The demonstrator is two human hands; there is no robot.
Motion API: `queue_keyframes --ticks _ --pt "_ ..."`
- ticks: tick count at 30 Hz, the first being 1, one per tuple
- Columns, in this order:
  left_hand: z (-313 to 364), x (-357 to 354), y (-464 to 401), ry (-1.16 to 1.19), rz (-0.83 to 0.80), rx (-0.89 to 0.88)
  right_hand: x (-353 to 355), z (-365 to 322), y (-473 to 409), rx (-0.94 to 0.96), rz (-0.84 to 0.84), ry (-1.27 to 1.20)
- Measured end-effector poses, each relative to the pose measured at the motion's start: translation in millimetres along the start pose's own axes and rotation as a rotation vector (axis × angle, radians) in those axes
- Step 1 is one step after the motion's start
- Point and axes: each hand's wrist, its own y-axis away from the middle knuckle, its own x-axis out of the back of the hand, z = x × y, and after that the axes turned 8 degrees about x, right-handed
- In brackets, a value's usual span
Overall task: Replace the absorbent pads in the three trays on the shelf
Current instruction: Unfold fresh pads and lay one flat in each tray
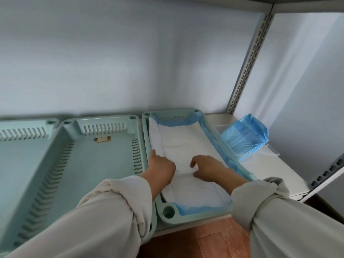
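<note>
Both hands, left hand (161,167) and right hand (207,168), fingers loosely extended, press white absorbent pad (186,146) into right tray (168,211).

Three pale green plastic trays sit side by side on the white metal shelf (275,170): the left tray (20,146), middle tray (89,161) and right tray (168,211), where my hands rest on a white absorbent pad (178,144); a stack of folded blue-backed pads (245,138) lies to its right.

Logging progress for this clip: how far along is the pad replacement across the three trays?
Done: nothing fully. In hand: the right tray holds a white pad with blue edges, and the left hand and right hand rest on it. Left: the middle tray and left tray look bare. A blue stack lies beside.
</note>
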Motion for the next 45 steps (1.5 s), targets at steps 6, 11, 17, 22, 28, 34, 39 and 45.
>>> queue_keyframes --ticks 6,11,17,22,28,34,39,45 --pt "-16 -3 -15 -0.151 -0.034 0.004 -22 -7 -22 0.086 -0.303 -0.039" --pt "-19 1 -26 -0.123 0.053 0.005 -15 -17 -36 -0.008 -0.209 -0.004" --pt "-26 -13 -31 0.035 0.130 0.050 -12 -15 -30 0.007 -0.123 -0.069" --pt "-12 -10 -20 0.002 0.005 -0.051 0 -12 -14 -0.012 -0.241 -0.067" --pt "-11 -4 -16 0.162 0.016 -0.047 1 -5 -7 -0.012 -0.215 -0.077" --pt "-13 13 -45 0.662 0.064 -0.039 -4 -19 -50 0.134 -0.128 -0.085" --pt "-26 0 -83 0.259 0.045 0.175 -10 -4 -85 0.172 -0.136 -0.019" --pt "-18 4 -107 0.291 0.015 0.197 -12 16 -104 -0.058 -0.178 0.016"
